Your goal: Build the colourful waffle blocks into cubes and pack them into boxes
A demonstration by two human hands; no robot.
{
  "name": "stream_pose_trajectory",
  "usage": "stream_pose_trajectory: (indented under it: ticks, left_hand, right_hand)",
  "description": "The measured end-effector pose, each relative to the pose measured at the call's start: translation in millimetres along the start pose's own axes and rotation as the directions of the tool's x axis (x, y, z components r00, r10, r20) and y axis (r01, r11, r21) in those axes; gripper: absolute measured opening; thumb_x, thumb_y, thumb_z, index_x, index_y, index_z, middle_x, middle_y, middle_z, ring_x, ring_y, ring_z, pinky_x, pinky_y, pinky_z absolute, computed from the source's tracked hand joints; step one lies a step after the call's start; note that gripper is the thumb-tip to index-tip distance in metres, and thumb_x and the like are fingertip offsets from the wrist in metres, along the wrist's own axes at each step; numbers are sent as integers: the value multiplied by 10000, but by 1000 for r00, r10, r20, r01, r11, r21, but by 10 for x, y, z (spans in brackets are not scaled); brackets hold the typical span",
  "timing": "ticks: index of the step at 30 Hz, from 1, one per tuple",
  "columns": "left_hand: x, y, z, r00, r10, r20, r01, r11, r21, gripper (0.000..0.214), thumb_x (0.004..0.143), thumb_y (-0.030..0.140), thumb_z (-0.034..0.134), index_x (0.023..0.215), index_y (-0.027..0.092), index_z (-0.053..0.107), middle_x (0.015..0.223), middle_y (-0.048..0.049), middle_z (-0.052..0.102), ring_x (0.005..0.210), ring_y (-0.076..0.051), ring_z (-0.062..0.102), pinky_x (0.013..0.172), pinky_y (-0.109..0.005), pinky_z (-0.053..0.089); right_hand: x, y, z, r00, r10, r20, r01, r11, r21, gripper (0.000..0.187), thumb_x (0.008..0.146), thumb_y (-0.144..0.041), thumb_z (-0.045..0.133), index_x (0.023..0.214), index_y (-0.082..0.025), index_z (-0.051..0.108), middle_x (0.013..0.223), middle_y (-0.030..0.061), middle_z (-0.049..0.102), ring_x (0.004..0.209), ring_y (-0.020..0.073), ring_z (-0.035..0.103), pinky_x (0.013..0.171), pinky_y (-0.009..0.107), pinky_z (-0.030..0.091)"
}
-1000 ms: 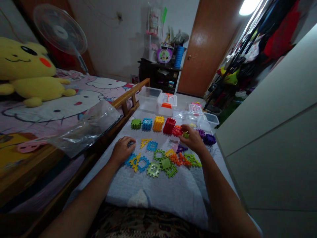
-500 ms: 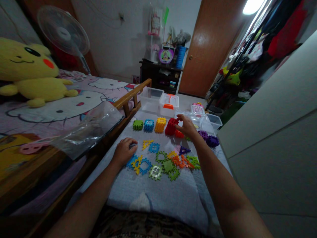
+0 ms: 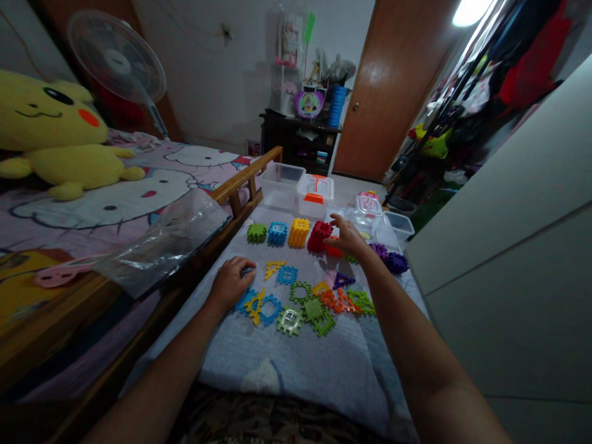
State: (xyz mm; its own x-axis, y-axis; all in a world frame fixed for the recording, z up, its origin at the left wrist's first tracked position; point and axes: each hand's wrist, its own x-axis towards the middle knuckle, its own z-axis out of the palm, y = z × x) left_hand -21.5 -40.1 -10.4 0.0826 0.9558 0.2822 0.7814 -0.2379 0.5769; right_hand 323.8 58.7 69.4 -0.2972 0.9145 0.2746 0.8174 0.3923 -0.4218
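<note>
Where red, stack (image 3: 318,238) beside right hand (image 3: 348,237)

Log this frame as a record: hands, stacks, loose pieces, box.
left hand: near blue toothed plastic piece; hold unclear
right hand: at red toothed plastic stack; grip unclear
left to right: green plastic stack, blue plastic stack, yellow plastic stack, red stack
loose, nearer camera: solid green plastic square, purple plastic triangle, more
behind stacks: clear orange-handled plastic box
</note>
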Motion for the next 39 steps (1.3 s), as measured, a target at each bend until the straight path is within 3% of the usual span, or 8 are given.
stream_pose_trajectory:
  ticks: [12, 27, 34, 36, 39]
  left_hand:
    - [9, -14, 3, 1000, -3, 7, 3, 1000, -5, 237, 793, 370, 530, 885, 203, 670, 979, -71, 671, 977, -262, 608, 924, -403, 455]
    - [2, -13, -2, 1000, 6, 9, -6, 1000, -9, 241, 799, 372, 529, 894, 197, 664, 977, -78, 665, 981, -261, 602, 929, -404, 454]
    - [7, -14, 4, 1000, 4, 12, -4, 1000, 6, 246, 797, 372, 530, 896, 199, 673, 985, -76, 667, 981, -262, 608, 923, -397, 465]
    - [7, -2, -2, 1000, 7, 18, -7, 1000, 19, 241, 794, 369, 533, 892, 202, 676, 990, -76, 669, 980, -263, 606, 926, -398, 465]
    - [5, 14, -12, 1000, 7, 30, -8, 999, 34, 228, 793, 364, 534, 882, 209, 676, 992, -72, 674, 977, -258, 606, 937, -400, 460]
  right_hand:
    - [68, 81, 8, 999, -2, 52, -1, 998, 59, 749, 691, -175, 722, 1383, -174, 436, 1154, 126, 673, 1014, 250, 634, 905, 408, 492]
    - [65, 21, -19, 998, 21, 51, -26, 995, 96, 753, 715, -162, 690, 1405, -99, 393, 1224, 195, 634, 1093, 280, 616, 937, 437, 494]
    - [-472, -58, -196, 994, 68, -91, -51, 984, 171, 628, 784, -253, 663, 1369, -167, 451, 1255, 172, 615, 1046, 261, 630, 865, 431, 530]
    - [-710, -137, -233, 996, 58, -61, -46, 981, 188, 502, 824, -246, 624, 1308, -185, 509, 1171, 138, 657, 975, 233, 649, 832, 403, 535]
    - [-1033, -296, -219, 995, 22, 96, -37, 987, 159, 326, 841, -228, 615, 1164, -189, 608, 1040, 94, 699, 930, 216, 655, 847, 384, 518]
